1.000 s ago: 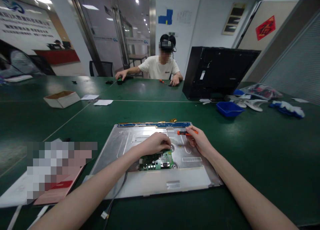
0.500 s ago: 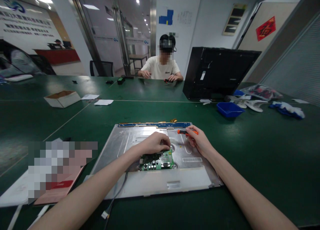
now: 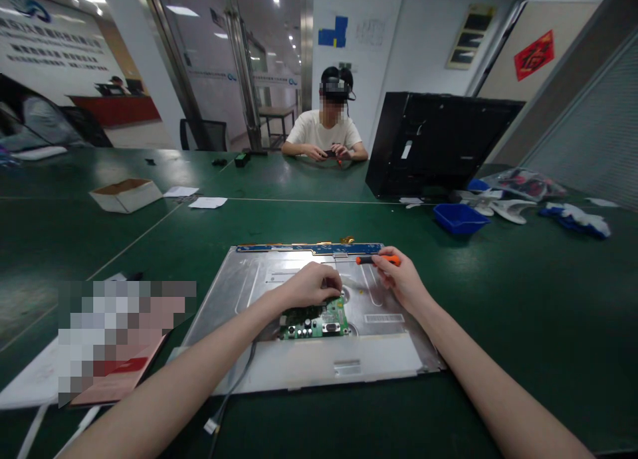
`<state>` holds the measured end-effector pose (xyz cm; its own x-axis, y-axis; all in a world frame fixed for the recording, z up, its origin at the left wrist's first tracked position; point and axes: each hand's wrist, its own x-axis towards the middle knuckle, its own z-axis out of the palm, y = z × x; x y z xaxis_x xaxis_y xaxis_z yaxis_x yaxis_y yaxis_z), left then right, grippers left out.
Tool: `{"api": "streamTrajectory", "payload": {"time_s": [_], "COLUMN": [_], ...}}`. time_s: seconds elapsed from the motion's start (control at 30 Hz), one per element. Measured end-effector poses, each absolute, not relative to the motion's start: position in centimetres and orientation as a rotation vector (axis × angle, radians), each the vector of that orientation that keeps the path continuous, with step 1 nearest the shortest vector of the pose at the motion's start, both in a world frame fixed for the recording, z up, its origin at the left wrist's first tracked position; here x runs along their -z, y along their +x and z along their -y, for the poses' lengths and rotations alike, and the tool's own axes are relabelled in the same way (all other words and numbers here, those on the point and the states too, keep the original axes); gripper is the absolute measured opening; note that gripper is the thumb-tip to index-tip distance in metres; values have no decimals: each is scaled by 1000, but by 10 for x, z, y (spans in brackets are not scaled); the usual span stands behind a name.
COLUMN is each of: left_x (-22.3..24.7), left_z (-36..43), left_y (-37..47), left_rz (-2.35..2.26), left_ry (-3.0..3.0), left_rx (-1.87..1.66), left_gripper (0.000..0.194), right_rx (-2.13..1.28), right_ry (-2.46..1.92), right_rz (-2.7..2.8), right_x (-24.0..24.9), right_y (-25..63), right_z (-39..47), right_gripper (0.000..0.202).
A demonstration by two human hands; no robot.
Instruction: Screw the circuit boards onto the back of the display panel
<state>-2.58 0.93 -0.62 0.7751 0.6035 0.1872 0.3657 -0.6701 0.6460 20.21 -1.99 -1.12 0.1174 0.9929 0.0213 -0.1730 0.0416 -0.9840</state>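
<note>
My left hand point(image 3: 316, 286) is closed over the upper part of a green circuit board point(image 3: 319, 326); what its fingertips pinch is too small to make out. The board lies on a flat metal panel point(image 3: 379, 353). In my right hand point(image 3: 399, 276) is an orange and black screwdriver point(image 3: 379, 260), held level above the panel's upper right part, its shaft pointing left. Along the panel's far edge runs a blue circuit strip point(image 3: 309, 249). A grey cable point(image 3: 239, 377) trails from the board's left side over the near edge.
A blue tray point(image 3: 459, 218) and a large black monitor point(image 3: 438, 143) stand at the back right. At the left are an open cardboard box point(image 3: 127, 196), papers point(image 3: 208, 202) and a pinkish folder point(image 3: 119, 382). Across the table sits a person point(image 3: 326, 130), handling a small object.
My right hand and the screwdriver have shifted slightly right. My left hand stays at the board. The person opposite has brought both hands together.
</note>
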Motion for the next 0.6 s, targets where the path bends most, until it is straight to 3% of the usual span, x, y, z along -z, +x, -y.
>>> {"api": "streamTrajectory", "payload": {"time_s": [0.6], "left_x": [2], "left_z": [-10], "left_y": [-26], "left_rz": [-664], "left_ry": [2435], "left_rx": [-496], "left_gripper": [8], "right_rx": [-1190], "right_ry": [-1062], "right_rz": [879], "right_x": [7], "right_y": [203], "right_z": [19], "right_gripper": [42]}}
